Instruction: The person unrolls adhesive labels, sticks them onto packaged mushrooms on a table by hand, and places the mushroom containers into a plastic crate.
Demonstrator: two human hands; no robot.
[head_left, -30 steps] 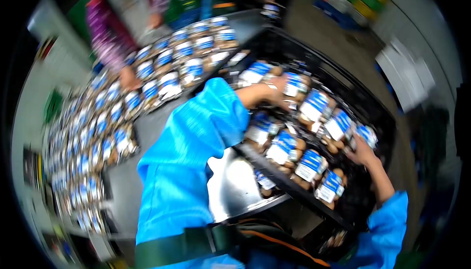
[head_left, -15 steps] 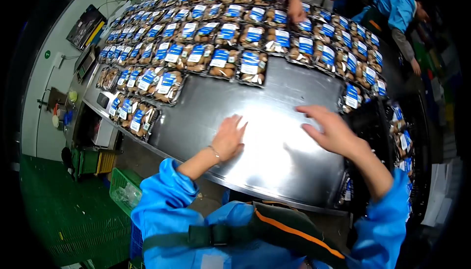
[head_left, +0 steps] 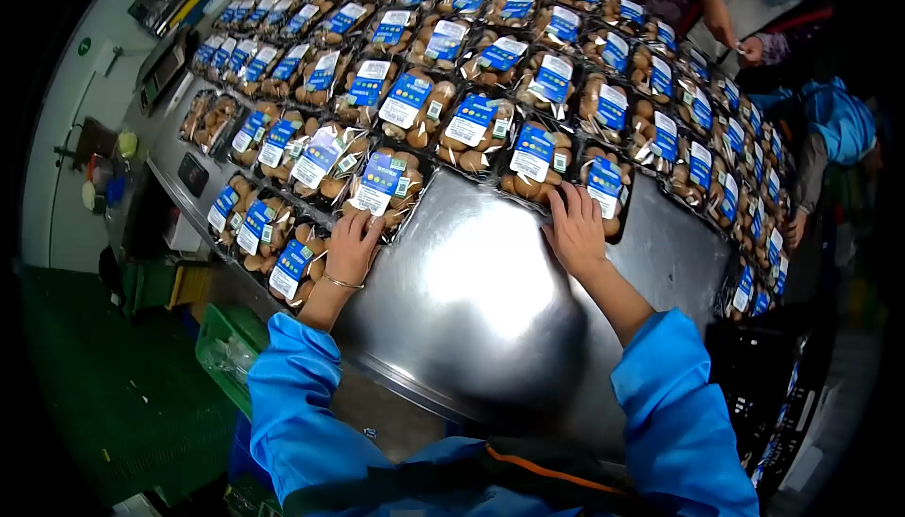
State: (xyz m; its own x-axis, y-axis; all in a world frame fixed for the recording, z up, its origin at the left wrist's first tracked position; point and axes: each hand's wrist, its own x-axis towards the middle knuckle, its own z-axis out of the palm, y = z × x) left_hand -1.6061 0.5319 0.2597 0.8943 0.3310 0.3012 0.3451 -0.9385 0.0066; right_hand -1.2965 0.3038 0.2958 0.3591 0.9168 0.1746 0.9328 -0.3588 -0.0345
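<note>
Rows of film-wrapped black trays of brown mushrooms with blue-and-white labels cover the steel table [head_left: 471, 253]. My left hand [head_left: 352, 251] rests at the near edge of one mushroom pack [head_left: 385, 182], fingers stretched forward. Just left of that hand lies another mushroom pack [head_left: 294, 267]. My right hand [head_left: 577, 229] reaches with spread fingers to the near edges of two neighbouring packs, a left one [head_left: 534, 154] and a right one [head_left: 605, 178]. Its fingertips touch them; the exact contact is partly hidden. Neither hand is wrapped round a pack.
A black crate [head_left: 754, 366] stands at the right end of the table. A green basket [head_left: 231, 352] is below the left edge. A dark flat device [head_left: 193, 173] lies on the table. Co-workers' hands [head_left: 721, 22] and a blue sleeve [head_left: 839, 121] show at upper right.
Both my hands have moved forward from above bare metal to the packs' near edges. The view has shifted closer to the rows. A co-worker's hand has left the packs.
</note>
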